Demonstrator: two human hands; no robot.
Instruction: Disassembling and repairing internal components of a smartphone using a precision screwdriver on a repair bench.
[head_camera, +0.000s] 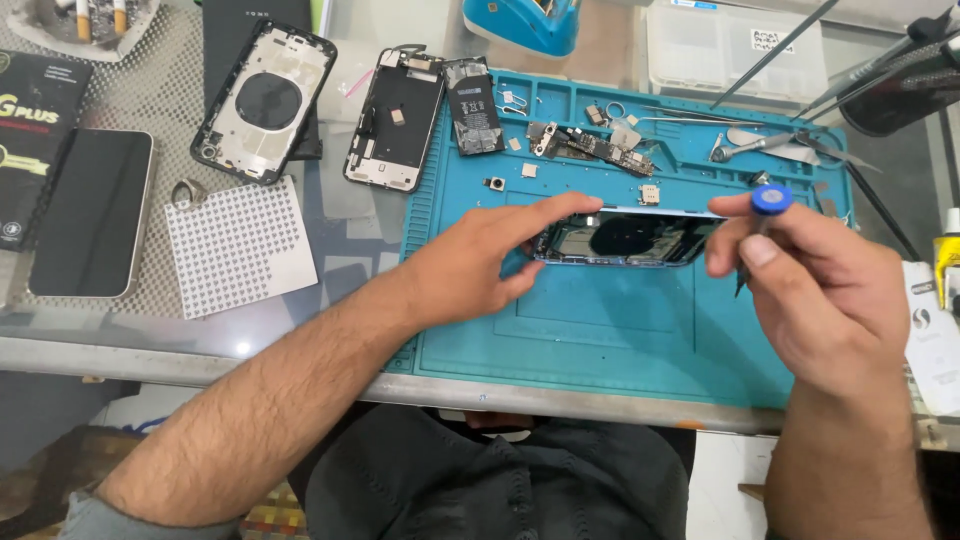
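— Tilting the phone housing (625, 238) up on its long edge, aren't we? Why hold it that way and not flat on the teal work mat (620, 340)?

— We'd judge it gives us a clear look into the open side. Our left hand (480, 262) props it: fingers stretched fairly wide along the near end, forefinger over the top rim, thumb below, a light steadying pinch and not a full grasp.

— And the right hand (820, 285)?

— It is curled narrowly round a small screwdriver (762, 225) with a blue cap, thumb and forefinger closed on the shaft, the cap pointing up beside the housing's right end. Whether the tip touches the frame we cannot tell; our fingers hide it.

— Where does the housing sit, then?

— Near the middle of the mat, just below the row of loose parts: the logic board (592, 147), the black battery (474, 106) lying across the mat's left edge, and tweezers (760, 145) toward the far right.

— Off the mat?

— On the glass table (345, 215) lie a stripped rear shell (265, 100), another opened phone frame (395, 118), a perforated white sheet (240, 245), and a dark phone face-down (92, 212), well apart from both our hands.
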